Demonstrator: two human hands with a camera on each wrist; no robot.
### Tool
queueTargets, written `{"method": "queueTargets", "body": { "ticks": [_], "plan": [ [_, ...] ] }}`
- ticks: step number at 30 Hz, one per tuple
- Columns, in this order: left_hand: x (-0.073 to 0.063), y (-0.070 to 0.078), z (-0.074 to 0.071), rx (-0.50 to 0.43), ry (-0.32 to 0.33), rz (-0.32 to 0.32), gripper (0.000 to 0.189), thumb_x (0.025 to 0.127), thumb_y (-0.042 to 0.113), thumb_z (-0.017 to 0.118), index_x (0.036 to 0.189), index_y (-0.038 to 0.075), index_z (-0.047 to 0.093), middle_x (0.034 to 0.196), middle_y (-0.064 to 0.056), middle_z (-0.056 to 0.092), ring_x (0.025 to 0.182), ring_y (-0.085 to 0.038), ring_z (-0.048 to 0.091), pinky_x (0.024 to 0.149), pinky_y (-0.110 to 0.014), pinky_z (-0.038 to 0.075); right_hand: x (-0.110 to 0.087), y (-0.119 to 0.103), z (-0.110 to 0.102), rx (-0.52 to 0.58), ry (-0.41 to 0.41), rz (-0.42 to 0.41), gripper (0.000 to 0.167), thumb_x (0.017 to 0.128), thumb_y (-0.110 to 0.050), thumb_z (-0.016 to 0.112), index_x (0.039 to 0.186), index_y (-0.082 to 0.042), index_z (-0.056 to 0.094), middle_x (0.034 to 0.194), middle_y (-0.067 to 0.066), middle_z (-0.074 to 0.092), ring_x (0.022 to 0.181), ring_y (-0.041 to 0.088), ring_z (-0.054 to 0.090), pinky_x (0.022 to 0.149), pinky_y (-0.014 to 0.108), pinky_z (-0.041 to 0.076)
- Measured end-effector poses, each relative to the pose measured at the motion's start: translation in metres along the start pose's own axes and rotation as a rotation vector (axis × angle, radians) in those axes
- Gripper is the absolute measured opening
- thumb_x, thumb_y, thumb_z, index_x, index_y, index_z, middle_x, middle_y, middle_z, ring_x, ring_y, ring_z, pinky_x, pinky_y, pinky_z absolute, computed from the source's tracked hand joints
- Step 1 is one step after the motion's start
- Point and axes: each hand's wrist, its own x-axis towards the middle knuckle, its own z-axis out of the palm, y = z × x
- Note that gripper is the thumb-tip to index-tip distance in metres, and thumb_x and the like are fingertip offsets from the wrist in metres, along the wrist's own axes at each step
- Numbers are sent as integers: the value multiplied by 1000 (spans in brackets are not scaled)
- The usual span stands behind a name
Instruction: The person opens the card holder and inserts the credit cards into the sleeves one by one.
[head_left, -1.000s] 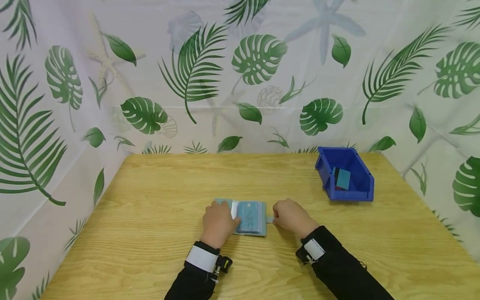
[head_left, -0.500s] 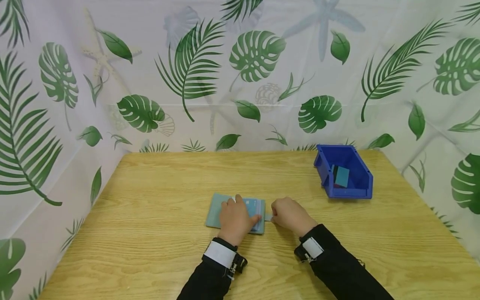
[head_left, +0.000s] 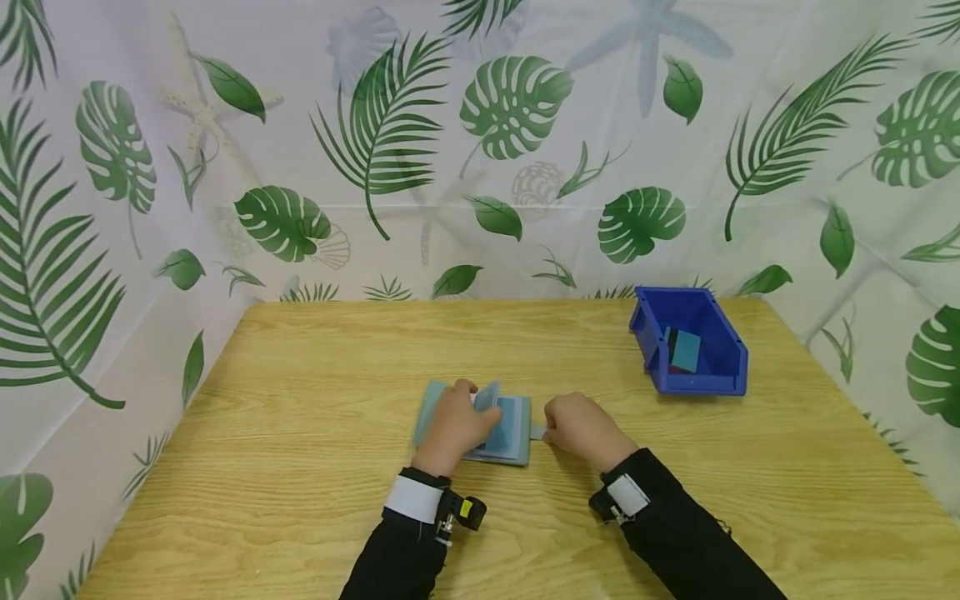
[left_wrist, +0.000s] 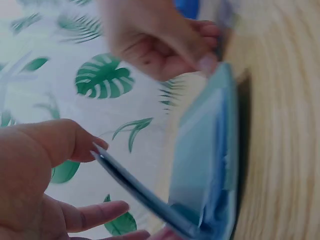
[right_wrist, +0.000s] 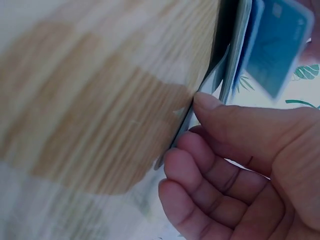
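Note:
An open light-blue card holder (head_left: 513,429) lies on the table, with clear plastic sleeves and cards inside. My left hand (head_left: 454,423) is over its left half, holding a raised sleeve page (head_left: 487,395) between thumb and fingers. In the left wrist view the thumb (left_wrist: 82,142) touches the free edge of that page, which stands tilted off the rest. To the right, my right hand (head_left: 581,429) pinches the holder's short strap (head_left: 537,432) between thumb and curled fingers. A blue card (right_wrist: 280,47) shows in the lifted sleeve in the right wrist view.
A blue plastic bin (head_left: 693,382) stands at the back right of the wooden table (head_left: 315,358). A teal, black-striped card-like item (head_left: 686,351) leans inside it. Leaf-printed cloth (head_left: 555,242) hangs behind the table and at the sides.
The left hand moved right over the pages, then back left, raising a sleeve page from the stack. The right hand stays on the strap.

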Motion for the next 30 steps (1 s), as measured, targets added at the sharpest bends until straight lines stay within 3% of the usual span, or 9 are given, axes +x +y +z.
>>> {"method": "queueTargets", "body": {
  "ticks": [2, 5, 8, 11, 14, 17, 21, 26, 30],
  "plan": [
    [-1, -5, -9, -68, -3, -4, 51, 91, 20, 59, 133, -6, 48, 98, -20, 57, 58, -18, 43, 54, -31, 36, 0, 1, 1, 1, -2, 4, 30, 82, -9, 76, 63, -10, 53, 60, -1, 48, 56, 14, 44, 56, 27, 36],
    [-2, -12, -18, -53, 52, 4, 43, 94, 14, 55, 131, -7, 48, 94, -21, 58, 60, -19, 42, 55, -32, 36, 0, 3, 0, 5, -3, 8, 29, 82, -9, 75, 63, -10, 53, 60, 0, 47, 56, 14, 43, 56, 28, 35],
    [-2, -21, -23, -19, 95, -20, 36, 94, 3, 49, 129, -7, 45, 75, -15, 55, 54, -17, 39, 51, -29, 33, 0, 4, -1, 8, 0, 13, 29, 82, -10, 75, 62, -10, 54, 59, 0, 48, 56, 15, 44, 57, 29, 36],
    [-1, -29, -25, 0, 96, -70, 35, 92, -5, 44, 126, -7, 42, 57, -7, 41, 45, -15, 32, 45, -27, 28, 1, 5, -1, 6, -6, 17, 30, 82, -11, 76, 62, -10, 54, 59, 0, 48, 56, 15, 45, 57, 29, 37],
    [-2, -36, -26, 33, 111, -93, 30, 88, -6, 50, 118, -6, 47, 62, -5, 45, 49, -16, 39, 46, -27, 31, 2, 5, -1, 9, -16, 21, 30, 82, -12, 76, 62, -10, 54, 59, -1, 49, 56, 15, 45, 58, 29, 38],
    [-4, -42, -28, 80, 147, -74, 22, 85, -5, 57, 106, -4, 53, 71, -10, 55, 55, -20, 47, 49, -29, 35, 3, 4, 0, 13, -21, 21, 31, 82, -12, 76, 61, -10, 54, 59, -1, 48, 56, 15, 44, 57, 29, 37],
    [-6, -45, -28, 149, 176, -47, 13, 81, -7, 59, 93, 0, 58, 76, -12, 55, 61, -23, 49, 53, -31, 37, 3, 2, 0, 19, -23, 17, 30, 82, -12, 76, 62, -10, 54, 58, -1, 48, 55, 15, 44, 57, 28, 36],
    [-7, -39, -26, 222, 190, -25, 11, 81, -3, 65, 91, 1, 64, 82, -13, 56, 68, -25, 49, 57, -34, 39, 4, 2, 0, 8, -24, 14, 30, 82, -12, 76, 62, -10, 54, 58, -1, 47, 55, 15, 43, 56, 28, 35],
    [-7, -24, -21, 237, 165, 34, 14, 84, 4, 68, 98, 1, 67, 82, -13, 58, 63, -22, 47, 55, -32, 38, 4, 2, 1, 2, -28, 17, 30, 82, -12, 76, 62, -10, 54, 58, -1, 46, 55, 14, 43, 56, 27, 34]
  ]
}}
